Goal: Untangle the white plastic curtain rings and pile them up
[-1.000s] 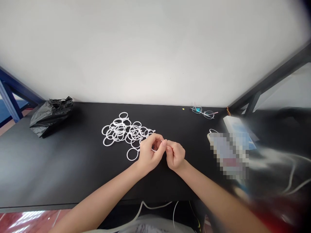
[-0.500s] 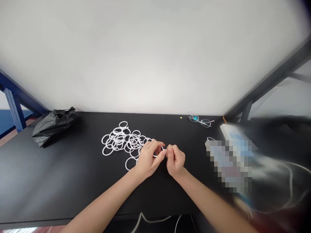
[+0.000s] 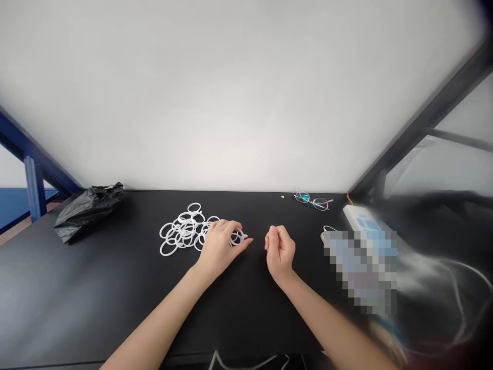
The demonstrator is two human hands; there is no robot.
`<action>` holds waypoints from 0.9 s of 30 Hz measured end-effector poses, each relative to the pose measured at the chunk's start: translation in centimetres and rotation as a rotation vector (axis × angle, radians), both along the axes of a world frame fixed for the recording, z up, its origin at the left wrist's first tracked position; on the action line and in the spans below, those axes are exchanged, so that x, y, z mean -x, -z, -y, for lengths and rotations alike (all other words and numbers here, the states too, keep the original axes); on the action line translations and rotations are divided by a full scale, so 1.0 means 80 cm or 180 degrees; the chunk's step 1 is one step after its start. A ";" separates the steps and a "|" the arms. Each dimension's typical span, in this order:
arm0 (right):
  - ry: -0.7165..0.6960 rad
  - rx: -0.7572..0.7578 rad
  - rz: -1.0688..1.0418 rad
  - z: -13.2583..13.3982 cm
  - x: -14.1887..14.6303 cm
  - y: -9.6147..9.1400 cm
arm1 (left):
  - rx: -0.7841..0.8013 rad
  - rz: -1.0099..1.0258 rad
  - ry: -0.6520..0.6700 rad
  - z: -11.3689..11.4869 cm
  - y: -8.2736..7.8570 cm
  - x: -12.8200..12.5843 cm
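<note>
Several thin white rings point(image 3: 185, 231), some with a small nub on the rim, lie in an overlapping heap on the black tabletop. Over the heap's right end is my left hand point(image 3: 219, 244), its thumb held apart from the curved fingers. Between them a few white rings show, apparently lying on the table; no firm grip on one is visible. My right hand point(image 3: 280, 252) is closed, thumb pressed on the curled fingers, just right of the heap. Whatever is inside that fist is hidden.
A crumpled black plastic bag point(image 3: 88, 210) lies at the far left. Glasses point(image 3: 319, 204) rest near the wall, beside a tiny yellow bit point(image 3: 282, 196). A white-and-blue box point(image 3: 362, 220), a pixelated object and blurred cables are at the right. Metal frame bars slope at both sides.
My hands have drawn apart. The left moved leftward over the rings, its thumb and fingers spreading from the ring it pinched. The right stays closed, and the view tilted slightly.
</note>
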State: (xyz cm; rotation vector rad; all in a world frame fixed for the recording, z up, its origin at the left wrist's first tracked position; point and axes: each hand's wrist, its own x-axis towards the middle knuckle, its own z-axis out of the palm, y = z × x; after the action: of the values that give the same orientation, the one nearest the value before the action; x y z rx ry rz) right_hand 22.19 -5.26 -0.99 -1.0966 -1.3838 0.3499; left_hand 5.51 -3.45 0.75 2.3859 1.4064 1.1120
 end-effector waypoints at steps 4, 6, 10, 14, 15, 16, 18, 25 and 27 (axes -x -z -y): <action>-0.0029 -0.0052 -0.0007 -0.001 0.001 -0.002 | -0.0085 -0.0279 -0.0111 -0.011 -0.009 0.035; -0.0069 -0.0110 -0.0008 -0.001 0.003 -0.001 | -0.0133 -0.0312 -0.0234 -0.017 -0.009 0.060; -0.0167 -0.0109 0.0019 0.000 0.004 0.000 | 0.0080 -0.0383 -0.0599 -0.029 0.004 0.111; -0.0209 -0.0083 0.0158 0.001 0.004 0.000 | 0.0258 -0.0444 -0.0484 -0.035 0.017 0.136; -0.0210 -0.0078 0.0196 0.001 0.004 0.000 | 0.0277 -0.0455 -0.0400 -0.035 0.019 0.138; -0.0212 -0.0072 0.0228 0.002 0.004 0.000 | 0.0301 -0.0466 -0.0307 -0.034 0.021 0.138; -0.0219 -0.0060 0.0263 0.001 0.004 -0.001 | 0.0346 -0.0472 -0.0175 -0.033 0.022 0.137; -0.0260 -0.0048 0.0256 0.003 0.004 -0.004 | 0.0254 -0.0276 -0.0275 -0.024 0.002 0.135; -0.0262 -0.0054 0.0257 0.005 0.004 -0.005 | 0.0052 0.0010 -0.0433 -0.017 -0.014 0.138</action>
State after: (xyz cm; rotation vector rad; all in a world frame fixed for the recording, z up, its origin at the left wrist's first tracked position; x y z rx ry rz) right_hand 21.89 -5.63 -0.58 -1.0515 -1.5042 0.3561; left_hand -5.53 -2.13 1.90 2.3061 1.5911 1.1299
